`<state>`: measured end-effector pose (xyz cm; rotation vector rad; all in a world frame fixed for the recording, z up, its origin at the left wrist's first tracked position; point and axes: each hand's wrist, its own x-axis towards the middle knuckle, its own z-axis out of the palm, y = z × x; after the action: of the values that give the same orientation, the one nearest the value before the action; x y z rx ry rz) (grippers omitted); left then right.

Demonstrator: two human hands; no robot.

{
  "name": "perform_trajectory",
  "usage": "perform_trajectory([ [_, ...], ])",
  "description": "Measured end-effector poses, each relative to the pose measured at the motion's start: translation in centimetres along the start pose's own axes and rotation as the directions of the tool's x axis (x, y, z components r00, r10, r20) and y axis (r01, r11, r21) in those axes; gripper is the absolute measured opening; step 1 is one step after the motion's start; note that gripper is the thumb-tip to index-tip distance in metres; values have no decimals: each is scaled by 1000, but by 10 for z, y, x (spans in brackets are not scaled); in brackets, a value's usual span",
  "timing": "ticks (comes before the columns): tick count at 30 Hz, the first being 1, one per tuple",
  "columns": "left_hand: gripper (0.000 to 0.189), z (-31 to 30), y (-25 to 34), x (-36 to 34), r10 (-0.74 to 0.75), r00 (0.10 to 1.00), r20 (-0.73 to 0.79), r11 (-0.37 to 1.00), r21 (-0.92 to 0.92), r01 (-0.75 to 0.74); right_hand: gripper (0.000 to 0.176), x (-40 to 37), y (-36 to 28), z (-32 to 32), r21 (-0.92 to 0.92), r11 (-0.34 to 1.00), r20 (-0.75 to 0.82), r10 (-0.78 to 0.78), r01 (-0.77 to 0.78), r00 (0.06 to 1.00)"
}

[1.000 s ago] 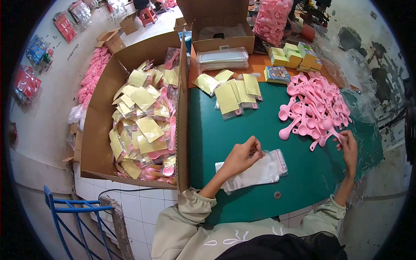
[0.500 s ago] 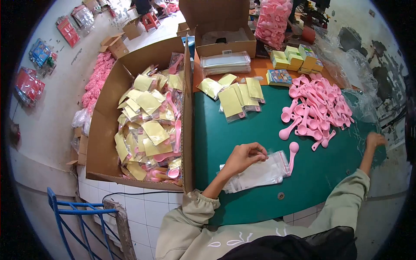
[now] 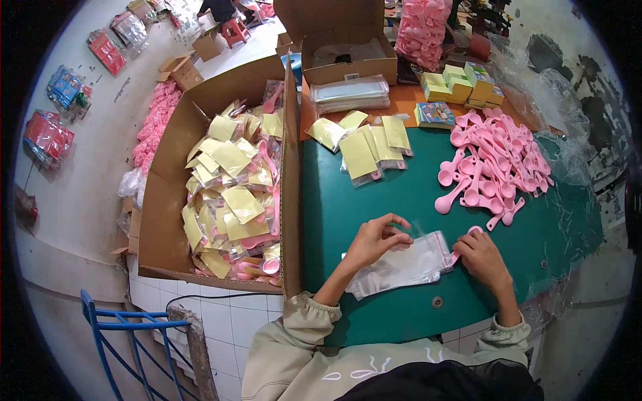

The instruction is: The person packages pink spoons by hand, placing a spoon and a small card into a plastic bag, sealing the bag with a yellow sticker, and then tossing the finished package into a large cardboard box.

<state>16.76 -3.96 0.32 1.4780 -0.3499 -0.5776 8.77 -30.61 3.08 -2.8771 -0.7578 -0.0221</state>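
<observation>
A stack of clear plastic bags [image 3: 398, 271] lies on the green table in front of me. My left hand [image 3: 380, 244] hovers over its upper edge, index finger and thumb apart, with a faint film of plastic near the fingertips. At the right end of the stack, my right hand [image 3: 484, 259] has its fingers closed on a pink measuring spoon [image 3: 455, 257], mostly covered by the hand. Beyond it sits a heap of pink measuring spoons [image 3: 495, 160]. Several filled packets with yellow cards [image 3: 359, 157] lie farther back on the table.
To the left stands a large cardboard box [image 3: 160, 200] full of packed spoons. At the back are a smaller open box [image 3: 351, 70], a stack of clear bags [image 3: 351, 93], card stacks [image 3: 448, 87] and a bag of pink spoons [image 3: 422, 33]. A blue metal frame [image 3: 127, 321] is at lower left.
My right hand has come in from the far right edge and taken hold of the lone spoon beside the bags. My left index finger has lifted away from the thumb.
</observation>
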Motion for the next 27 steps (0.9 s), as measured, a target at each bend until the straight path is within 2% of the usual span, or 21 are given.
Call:
perform_trajectory([
  [3, 20, -1, 0, 0, -5, 1000, -5, 1000, -14, 5, 30, 5, 11, 5, 21, 998, -237, 63, -60, 970],
  [4, 21, -1, -1, -1, -5, 1000, -9, 1000, -13, 5, 24, 10, 5, -9, 65, 996, -379, 77, -56, 922],
  [7, 19, -2, 0, 1, -24, 1000, 6, 999, 40, 24, 16, 22, -13, -23, 511, 850, -502, 416, -128, 758],
  [8, 19, -1, -1, 0, -18, 1000, 5, 1000, 17, 18, 14, 26, -19, -25, 674, 737, -468, 483, -55, 740],
  [9, 18, 0, -1, 0, -10, 1000, 3, 1000, -2, 10, 14, 29, -24, -24, 720, 692, -428, 506, -55, 749],
  [11, 18, 0, 1, 0, -14, 1000, 0, 999, -35, 14, 14, 39, -33, -22, 805, 592, -352, 543, -50, 763],
  [12, 17, 1, 2, -1, -27, 1000, 0, 998, -53, 27, 13, 44, -40, -23, 776, 626, -362, 537, -72, 762],
  [15, 16, 1, 4, -1, -15, 1000, -2, 999, -44, 15, 14, 49, -47, -16, 884, 468, -343, 633, 10, 694],
  [18, 19, 2, 3, -2, -21, 1000, 14, 998, -51, 22, 16, 54, -56, -15, 870, 483, -430, 651, 95, 625],
  [21, 20, 1, 1, 0, -53, 998, 36, 994, -89, 56, 22, 48, -49, -12, 834, 552, -411, 624, -2, 665],
  [27, 22, 4, 7, -1, -33, 999, 37, 990, -133, 37, 21, 52, -62, -15, 881, 473, -352, 638, 12, 685],
])
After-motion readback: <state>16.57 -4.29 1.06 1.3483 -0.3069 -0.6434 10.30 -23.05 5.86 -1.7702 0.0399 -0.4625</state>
